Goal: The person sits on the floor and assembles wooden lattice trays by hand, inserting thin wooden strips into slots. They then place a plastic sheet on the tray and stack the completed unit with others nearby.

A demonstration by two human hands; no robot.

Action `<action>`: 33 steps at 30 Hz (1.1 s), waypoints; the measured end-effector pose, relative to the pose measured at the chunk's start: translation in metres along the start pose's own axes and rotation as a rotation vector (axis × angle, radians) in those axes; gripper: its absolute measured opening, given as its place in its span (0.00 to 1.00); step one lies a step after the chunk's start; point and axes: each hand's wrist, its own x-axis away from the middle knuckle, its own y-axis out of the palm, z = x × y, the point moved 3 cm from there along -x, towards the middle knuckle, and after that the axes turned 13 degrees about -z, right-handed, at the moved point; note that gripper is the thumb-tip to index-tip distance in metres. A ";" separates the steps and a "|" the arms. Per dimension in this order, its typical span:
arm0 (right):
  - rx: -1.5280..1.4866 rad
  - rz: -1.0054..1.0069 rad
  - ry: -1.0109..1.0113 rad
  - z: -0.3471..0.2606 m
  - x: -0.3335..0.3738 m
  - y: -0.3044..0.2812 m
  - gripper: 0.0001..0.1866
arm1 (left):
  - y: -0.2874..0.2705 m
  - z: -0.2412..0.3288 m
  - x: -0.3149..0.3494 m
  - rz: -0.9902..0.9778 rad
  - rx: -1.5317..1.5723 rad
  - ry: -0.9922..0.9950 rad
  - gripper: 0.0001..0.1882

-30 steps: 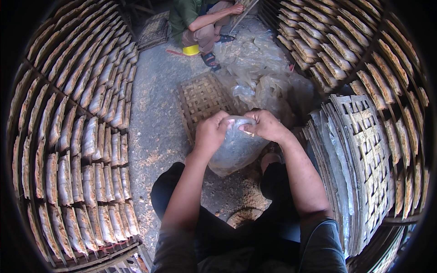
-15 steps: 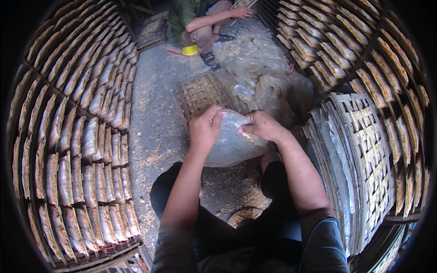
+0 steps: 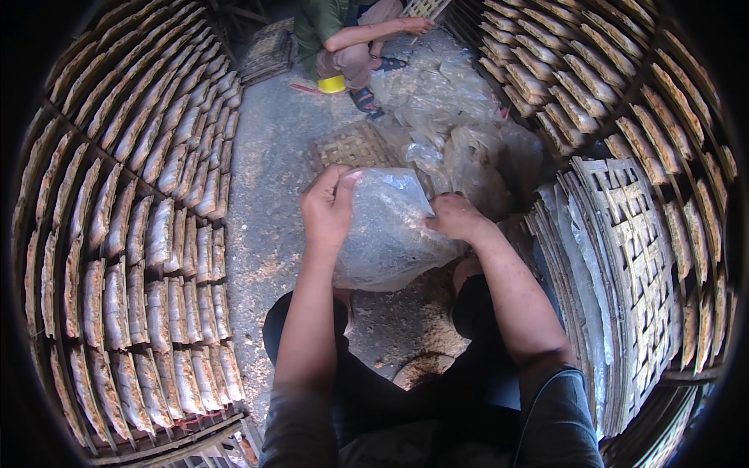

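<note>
A clear, crumb-specked plastic sheet (image 3: 390,234) hangs between my hands, above the floor in front of my knees. My left hand (image 3: 328,204) pinches its upper left corner between thumb and fingers. At the sheet's right edge, my right hand (image 3: 456,216) is closed on it, fingers partly hidden. Behind the sheet lies a woven bamboo tray (image 3: 355,146), its near part covered by the plastic and my left hand. Just beyond my right hand, a heap of crumpled plastic sheets (image 3: 476,148) spreads over the floor.
To my right stands a stack of woven bamboo trays (image 3: 636,257) with plastic between them. Racks of filled trays (image 3: 156,304) rise on the left, more racks (image 3: 577,101) on the right. A person (image 3: 351,39) squats ahead near a yellow object (image 3: 331,84). Crumbs litter the floor (image 3: 261,195).
My left hand has moved left, away from my right, so the sheet is spread wider and flatter. The view has shifted slightly. The other person's hand has moved a little.
</note>
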 end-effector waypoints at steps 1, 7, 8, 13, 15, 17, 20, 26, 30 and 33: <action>0.012 -0.020 -0.031 0.002 0.000 0.000 0.20 | -0.005 -0.001 0.000 -0.012 0.000 -0.011 0.07; -0.874 0.048 -0.439 -0.041 0.005 0.002 0.18 | -0.001 0.009 0.008 -0.113 -0.008 0.053 0.07; -0.802 0.029 -0.365 -0.040 0.001 0.005 0.18 | -0.001 0.011 0.009 -0.127 -0.007 0.089 0.07; -0.665 0.035 -0.290 -0.023 -0.017 0.015 0.19 | -0.016 0.008 0.005 -0.006 -0.067 0.185 0.06; -0.623 0.002 -0.209 -0.012 -0.014 0.016 0.19 | -0.017 0.009 0.004 0.026 -0.064 0.189 0.07; -0.500 -0.029 -0.054 -0.016 -0.010 0.008 0.20 | -0.031 0.004 0.001 0.072 -0.092 0.192 0.07; -0.406 -0.038 -0.060 -0.012 -0.009 0.009 0.21 | -0.036 0.001 0.003 0.072 -0.110 0.156 0.05; -0.645 0.021 -0.129 -0.012 -0.012 0.020 0.21 | -0.036 0.010 0.004 0.113 -0.135 0.214 0.05; -0.215 -0.001 -0.016 0.005 -0.019 0.022 0.23 | -0.040 0.015 0.005 0.202 -0.169 0.290 0.05; -0.056 -0.064 0.052 0.006 -0.017 0.024 0.24 | -0.052 0.003 0.011 0.263 -0.178 0.216 0.04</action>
